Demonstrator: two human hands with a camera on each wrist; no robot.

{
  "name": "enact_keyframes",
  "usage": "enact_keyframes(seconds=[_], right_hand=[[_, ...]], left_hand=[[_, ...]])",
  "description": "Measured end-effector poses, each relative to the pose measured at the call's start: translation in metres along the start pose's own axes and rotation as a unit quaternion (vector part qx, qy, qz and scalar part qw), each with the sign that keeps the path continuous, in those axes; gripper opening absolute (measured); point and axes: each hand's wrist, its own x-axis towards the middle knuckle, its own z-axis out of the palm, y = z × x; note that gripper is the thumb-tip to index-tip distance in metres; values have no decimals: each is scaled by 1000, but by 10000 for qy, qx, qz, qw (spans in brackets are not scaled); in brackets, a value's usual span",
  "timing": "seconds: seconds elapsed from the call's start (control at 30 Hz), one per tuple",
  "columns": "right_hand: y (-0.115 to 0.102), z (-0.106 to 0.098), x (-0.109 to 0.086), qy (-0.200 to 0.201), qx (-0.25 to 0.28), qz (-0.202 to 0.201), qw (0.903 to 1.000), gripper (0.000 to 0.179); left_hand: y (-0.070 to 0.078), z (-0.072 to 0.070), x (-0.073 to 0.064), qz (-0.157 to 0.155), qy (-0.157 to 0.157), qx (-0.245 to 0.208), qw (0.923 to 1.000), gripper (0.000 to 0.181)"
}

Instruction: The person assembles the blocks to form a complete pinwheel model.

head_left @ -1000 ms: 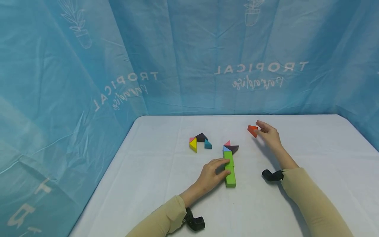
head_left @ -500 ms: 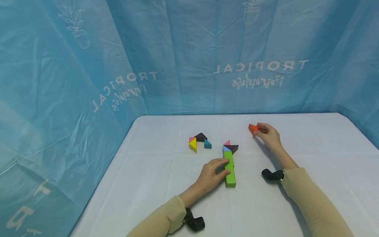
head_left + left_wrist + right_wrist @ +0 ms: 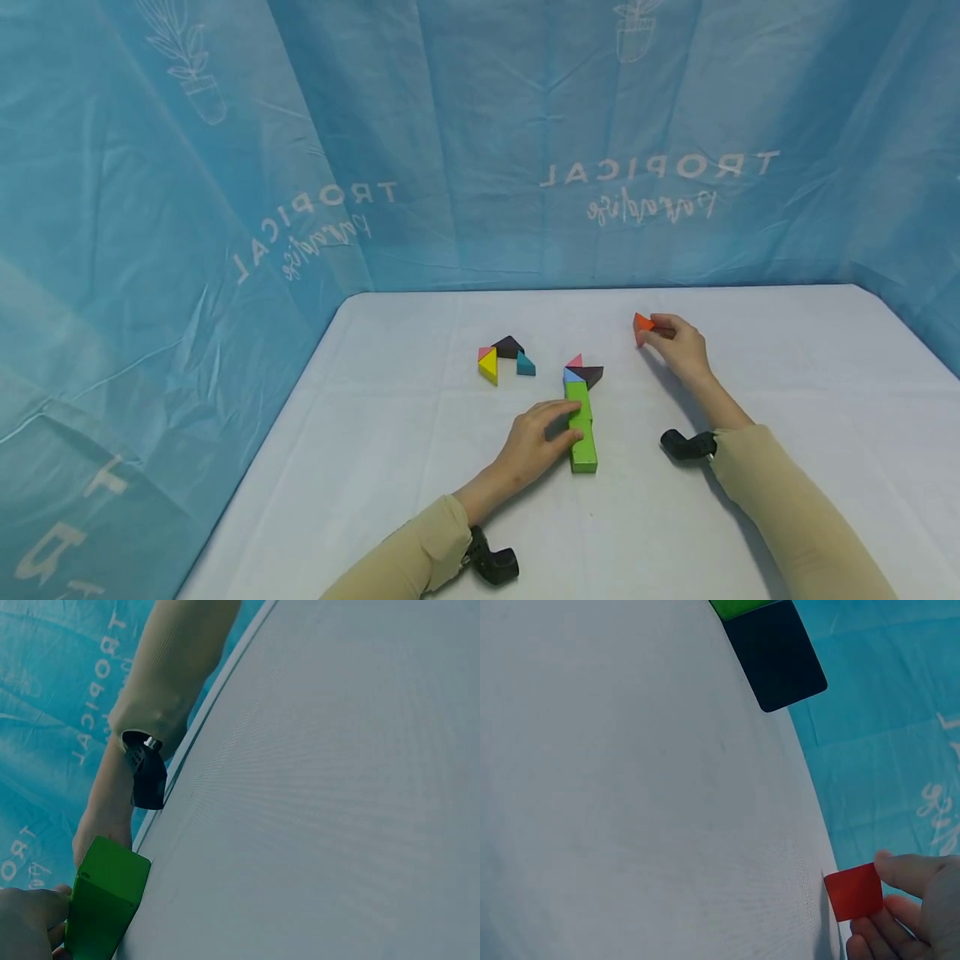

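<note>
My left hand (image 3: 531,446) lies beside two green blocks (image 3: 584,454) set end to end, its fingertips and thumb touching their left side and top. In the left wrist view the fingers meet the side of a green block (image 3: 112,877). Farther out on the right, my right hand (image 3: 681,346) pinches an orange-red triangular block (image 3: 640,328) between thumb and fingers. The right wrist view shows a square red face of this block (image 3: 853,892) at the fingertips. A dark triangular block (image 3: 588,375), a light blue one (image 3: 572,377) and a pink one (image 3: 575,361) adjoin the green row's far end.
Left of the row sits a loose group: a black block (image 3: 509,347), a yellow triangle (image 3: 489,367), a teal block (image 3: 526,365) and a pink piece (image 3: 483,353). White cloth (image 3: 375,417) covers the table. A blue printed curtain (image 3: 480,167) hangs behind and at the sides.
My right hand's fingers have closed onto the orange-red block, which has turned and shifted slightly to the right. The left hand and the green blocks stay in place.
</note>
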Motion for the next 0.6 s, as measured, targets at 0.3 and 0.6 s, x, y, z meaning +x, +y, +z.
enact_keyframes(seconds=[0.3,0.6], right_hand=[[-5,-3,0,43,-141,-113,9998,50],[-12,-8,6,-986,-728,-612,9906,59]], left_hand=[[-1,0,2,65,24,97,9999,40],[-1,0,0,-67,-23,7,10000,41]])
